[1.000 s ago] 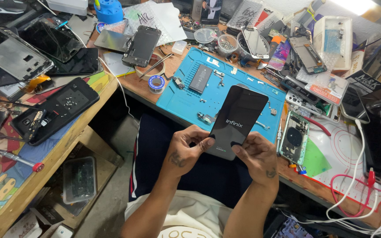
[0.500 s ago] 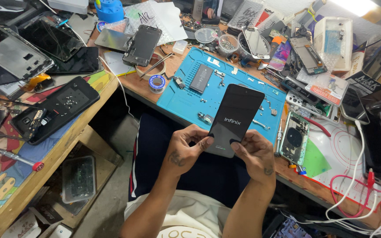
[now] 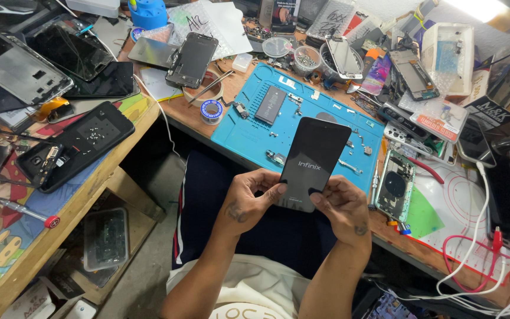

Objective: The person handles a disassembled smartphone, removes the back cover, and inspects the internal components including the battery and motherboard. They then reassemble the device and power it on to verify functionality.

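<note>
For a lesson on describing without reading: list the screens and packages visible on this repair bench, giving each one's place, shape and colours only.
Phone: held by left hand and right hand, dark lit rectangular screen.
Black phone: lying behind the blue mat, screen dark.
Clear plastic package: far right, boxy, blue insert.
Opened phone: left bench, black.

Black phone (image 3: 314, 162) with white logo; blue mat (image 3: 255, 133); green-framed phone back (image 3: 395, 186); red cable (image 3: 473, 248).

Dark rectangular phone screen (image 3: 313, 160) above blue mat (image 3: 255, 139)
</note>
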